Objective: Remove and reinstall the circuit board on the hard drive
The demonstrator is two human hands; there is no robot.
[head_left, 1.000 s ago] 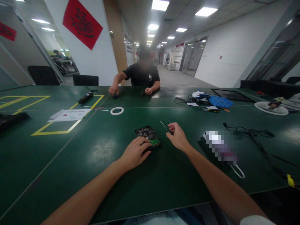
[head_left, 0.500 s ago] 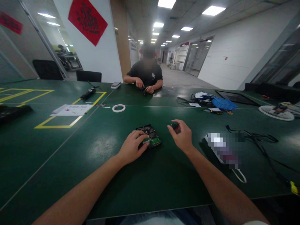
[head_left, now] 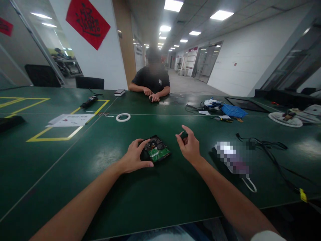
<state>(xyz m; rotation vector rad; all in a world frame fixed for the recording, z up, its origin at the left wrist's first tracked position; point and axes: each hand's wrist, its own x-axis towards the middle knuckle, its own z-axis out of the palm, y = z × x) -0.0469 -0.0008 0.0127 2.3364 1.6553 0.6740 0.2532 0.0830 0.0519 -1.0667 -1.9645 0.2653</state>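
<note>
Around the left end of the hard drive [head_left: 159, 152], the left hand [head_left: 132, 157] has its thumb and fingers spread wide, but I cannot tell if they squeeze it. The hard drive is on the green table [head_left: 150, 197], between the two hands. To the right of the hard drive, the right hand [head_left: 190, 146] pinches a dark green handle [head_left: 184, 135].
</note>
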